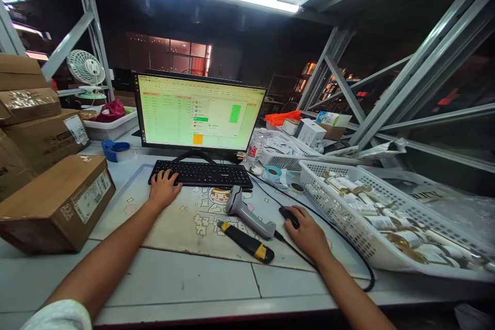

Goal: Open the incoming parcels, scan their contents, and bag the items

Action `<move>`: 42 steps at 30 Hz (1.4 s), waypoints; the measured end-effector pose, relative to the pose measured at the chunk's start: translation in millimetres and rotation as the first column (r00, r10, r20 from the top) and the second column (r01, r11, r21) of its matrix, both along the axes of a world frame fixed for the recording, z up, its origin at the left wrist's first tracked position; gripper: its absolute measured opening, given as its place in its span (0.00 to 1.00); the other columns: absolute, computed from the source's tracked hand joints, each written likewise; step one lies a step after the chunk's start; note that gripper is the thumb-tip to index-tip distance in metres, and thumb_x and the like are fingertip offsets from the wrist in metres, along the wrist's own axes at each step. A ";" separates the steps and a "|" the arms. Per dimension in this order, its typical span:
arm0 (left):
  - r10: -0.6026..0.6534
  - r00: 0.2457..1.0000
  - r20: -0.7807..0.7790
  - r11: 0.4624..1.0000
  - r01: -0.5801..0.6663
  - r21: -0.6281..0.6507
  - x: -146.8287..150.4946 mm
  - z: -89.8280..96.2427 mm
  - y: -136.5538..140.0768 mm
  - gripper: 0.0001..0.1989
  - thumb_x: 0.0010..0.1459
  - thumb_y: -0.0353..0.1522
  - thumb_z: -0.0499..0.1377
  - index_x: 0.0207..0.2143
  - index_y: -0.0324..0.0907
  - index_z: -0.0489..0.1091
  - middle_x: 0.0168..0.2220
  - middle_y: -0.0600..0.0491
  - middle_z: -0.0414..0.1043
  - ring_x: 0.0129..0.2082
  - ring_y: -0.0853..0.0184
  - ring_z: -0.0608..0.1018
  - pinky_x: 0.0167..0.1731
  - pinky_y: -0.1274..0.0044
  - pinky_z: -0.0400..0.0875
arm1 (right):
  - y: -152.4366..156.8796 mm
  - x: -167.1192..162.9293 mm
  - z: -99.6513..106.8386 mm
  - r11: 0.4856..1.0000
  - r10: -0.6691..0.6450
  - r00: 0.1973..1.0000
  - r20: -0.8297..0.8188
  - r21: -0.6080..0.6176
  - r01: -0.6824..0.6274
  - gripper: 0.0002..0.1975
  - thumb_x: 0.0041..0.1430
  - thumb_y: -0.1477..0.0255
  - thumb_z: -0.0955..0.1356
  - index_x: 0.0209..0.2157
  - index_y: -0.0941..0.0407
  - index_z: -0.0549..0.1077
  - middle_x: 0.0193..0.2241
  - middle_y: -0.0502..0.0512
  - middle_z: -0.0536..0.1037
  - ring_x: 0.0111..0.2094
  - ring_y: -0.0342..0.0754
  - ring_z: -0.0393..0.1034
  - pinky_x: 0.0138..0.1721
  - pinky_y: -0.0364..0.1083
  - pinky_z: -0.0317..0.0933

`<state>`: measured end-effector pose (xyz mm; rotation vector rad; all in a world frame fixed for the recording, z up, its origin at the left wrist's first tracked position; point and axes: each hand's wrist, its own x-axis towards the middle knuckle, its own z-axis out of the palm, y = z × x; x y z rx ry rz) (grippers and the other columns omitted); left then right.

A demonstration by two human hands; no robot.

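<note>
Keyboard lies partly under the spread left hand; right hand holds the mouse.

Smooth metal rack beam at two o'clock. Perforated plastic basket at four, smooth plastic mouse at five. At six, a matt plastic scanner on a smooth mat. Matt plastic keyboard at eight. Matt cardboard boxes with shiny tape at nine.

Left arm's stretched out from near left, left hand palm down, fingers kinda spread. Right arm's angled from near right, right hand loosely curled.
</note>
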<state>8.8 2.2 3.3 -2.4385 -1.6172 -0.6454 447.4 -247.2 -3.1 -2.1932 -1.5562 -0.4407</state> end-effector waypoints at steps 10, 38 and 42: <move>-0.003 1.000 -0.009 1.000 0.003 0.029 -0.6 -3.4 2.5 0.25 0.68 0.45 0.52 0.62 0.46 0.71 0.66 0.43 0.64 0.65 0.44 0.63 0.61 0.51 0.61 | -2.4 -6.7 5.2 1.000 -0.014 1.000 -0.017 -0.016 0.013 0.20 0.63 0.66 0.62 0.54 0.53 0.74 0.56 0.57 0.74 0.51 0.56 0.74 0.47 0.53 0.70; -0.008 1.000 -0.013 1.000 0.008 0.003 0.2 -1.6 1.9 0.26 0.68 0.45 0.51 0.63 0.46 0.70 0.67 0.42 0.63 0.65 0.45 0.63 0.61 0.51 0.60 | 2.7 7.1 -5.4 0.997 0.079 0.992 -0.097 0.012 -0.078 0.26 0.70 0.58 0.58 0.60 0.56 0.72 0.61 0.62 0.70 0.58 0.59 0.70 0.58 0.58 0.67; -0.007 1.000 -0.008 1.000 0.007 0.001 0.2 -2.6 2.7 0.26 0.68 0.45 0.50 0.63 0.46 0.69 0.67 0.42 0.63 0.65 0.45 0.63 0.62 0.51 0.59 | 3.9 9.3 -7.3 0.996 0.090 0.991 -0.104 0.030 -0.087 0.25 0.70 0.57 0.59 0.59 0.55 0.72 0.60 0.62 0.70 0.58 0.58 0.70 0.58 0.57 0.67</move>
